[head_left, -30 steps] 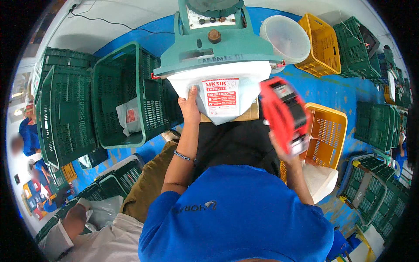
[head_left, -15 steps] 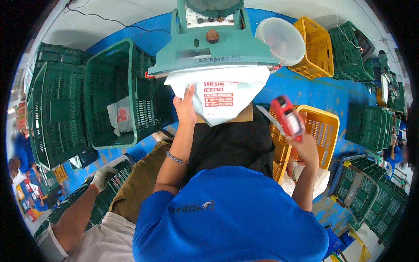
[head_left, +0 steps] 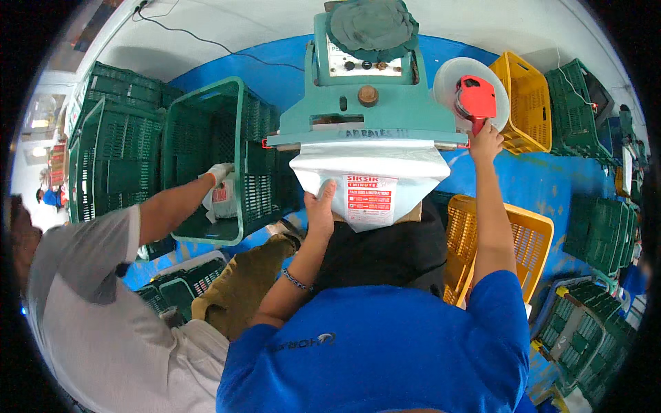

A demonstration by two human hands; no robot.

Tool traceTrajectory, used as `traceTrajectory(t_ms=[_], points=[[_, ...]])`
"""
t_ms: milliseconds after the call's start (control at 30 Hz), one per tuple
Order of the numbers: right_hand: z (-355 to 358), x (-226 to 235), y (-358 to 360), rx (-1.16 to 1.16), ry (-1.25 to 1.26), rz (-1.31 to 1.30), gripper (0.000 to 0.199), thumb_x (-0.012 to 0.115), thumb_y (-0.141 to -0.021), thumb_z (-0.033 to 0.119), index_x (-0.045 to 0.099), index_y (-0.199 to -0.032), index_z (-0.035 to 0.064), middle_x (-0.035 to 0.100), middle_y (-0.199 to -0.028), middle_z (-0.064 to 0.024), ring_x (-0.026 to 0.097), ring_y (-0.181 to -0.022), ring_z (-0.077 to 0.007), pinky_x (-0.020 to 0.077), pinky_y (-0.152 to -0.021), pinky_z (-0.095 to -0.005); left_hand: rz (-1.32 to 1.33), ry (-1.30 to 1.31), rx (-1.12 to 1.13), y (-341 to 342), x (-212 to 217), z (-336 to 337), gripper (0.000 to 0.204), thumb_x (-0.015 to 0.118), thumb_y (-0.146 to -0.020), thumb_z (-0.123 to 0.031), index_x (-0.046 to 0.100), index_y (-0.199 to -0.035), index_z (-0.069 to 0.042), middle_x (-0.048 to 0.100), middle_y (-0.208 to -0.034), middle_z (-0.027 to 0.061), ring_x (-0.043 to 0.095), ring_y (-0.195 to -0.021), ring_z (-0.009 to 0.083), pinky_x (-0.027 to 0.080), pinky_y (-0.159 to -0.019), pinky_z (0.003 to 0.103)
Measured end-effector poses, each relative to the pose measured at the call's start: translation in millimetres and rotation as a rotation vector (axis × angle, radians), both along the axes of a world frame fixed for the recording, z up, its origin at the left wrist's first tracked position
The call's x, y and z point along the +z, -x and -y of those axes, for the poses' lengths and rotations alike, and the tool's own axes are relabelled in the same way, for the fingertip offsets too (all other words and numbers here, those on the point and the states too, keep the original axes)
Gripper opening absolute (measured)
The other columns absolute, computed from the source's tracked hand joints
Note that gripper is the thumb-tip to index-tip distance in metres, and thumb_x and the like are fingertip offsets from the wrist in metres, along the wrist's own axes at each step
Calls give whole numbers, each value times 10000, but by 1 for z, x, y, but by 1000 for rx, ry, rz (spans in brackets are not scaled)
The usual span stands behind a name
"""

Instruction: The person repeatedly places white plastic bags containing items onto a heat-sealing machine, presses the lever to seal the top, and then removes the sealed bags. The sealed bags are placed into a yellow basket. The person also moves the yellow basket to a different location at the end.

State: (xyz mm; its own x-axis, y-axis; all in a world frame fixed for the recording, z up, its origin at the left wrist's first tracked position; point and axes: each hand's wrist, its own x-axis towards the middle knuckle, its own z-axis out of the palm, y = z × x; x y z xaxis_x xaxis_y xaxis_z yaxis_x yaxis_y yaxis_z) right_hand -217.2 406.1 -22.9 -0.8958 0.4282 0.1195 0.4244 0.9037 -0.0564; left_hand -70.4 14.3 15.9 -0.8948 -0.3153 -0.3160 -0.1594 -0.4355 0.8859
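Note:
My left hand (head_left: 321, 210) is closed on the left side of a white plastic bag (head_left: 323, 167) with a red printed panel, its thumb lying on the front. The bag's upper edge runs into the jaw of a green bag sealer (head_left: 310, 118). My right hand (head_left: 487, 143) is closed round the handle of a red label gun (head_left: 486, 98), held over a round white tub (head_left: 447, 74) right of the sealer. Whether the label gun touches the tub, I cannot tell.
At my left, a co-worker's gloved hand (head_left: 220, 172) reaches into a green crate (head_left: 239, 148) and touches another white bag (head_left: 222, 201). Yellow crates (head_left: 540, 233) stand at my right and far right (head_left: 537, 134). A brown cloth (head_left: 241, 275) lies beside my left arm.
My right hand has carried the label gun up and forward from above the near yellow crate to the tub. The co-worker's hand has moved into the green crate. My left hand keeps the bag.

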Motion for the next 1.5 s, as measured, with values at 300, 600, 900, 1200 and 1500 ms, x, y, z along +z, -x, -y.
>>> traceTrajectory(t_ms=[300,600,900,1200,1500], points=[[135,43,-164,232,1596,-628,717,569,-922,417,269,-1440,22,430,-1355,-151,444,-1222,-253,350,-1026,-400,-101,-87,-31,-16,-21,-9,604,694,-868,-175,369,-1351,-13,528,-1238,92,522,-1112,186,429,-949,335],[187,20,-175,288,1592,-316,778,802,-693,140,345,-1299,-28,481,-1210,-150,484,-1132,-252,397,-974,-373,-76,-28,14,-14,-27,-10,545,638,-899,-130,367,-1357,-12,510,-1286,107,514,-1168,220,435,-987,367],[183,2,-171,371,1437,-364,747,787,-691,253,412,-1268,-37,465,-1179,-181,464,-1122,-317,371,-976,-411,-110,-18,-21,-10,-29,-12,548,648,-895,-149,378,-1346,7,515,-1268,110,509,-1133,196,399,-989,342],[182,-3,-168,438,1319,-403,694,755,-712,294,458,-1242,-42,482,-1196,-189,461,-1141,-331,349,-993,-422,-91,12,-40,-11,-30,-11,523,653,-892,-133,397,-1322,16,523,-1252,110,515,-1117,195,407,-971,336],[183,-9,-165,400,1487,-337,721,760,-714,256,419,-1277,-39,485,-1201,-179,466,-1146,-304,359,-992,-409,-101,31,33,-5,-25,-19,480,659,-879,-85,432,-1292,5,558,-1189,84,547,-1076,183,447,-936,334]])
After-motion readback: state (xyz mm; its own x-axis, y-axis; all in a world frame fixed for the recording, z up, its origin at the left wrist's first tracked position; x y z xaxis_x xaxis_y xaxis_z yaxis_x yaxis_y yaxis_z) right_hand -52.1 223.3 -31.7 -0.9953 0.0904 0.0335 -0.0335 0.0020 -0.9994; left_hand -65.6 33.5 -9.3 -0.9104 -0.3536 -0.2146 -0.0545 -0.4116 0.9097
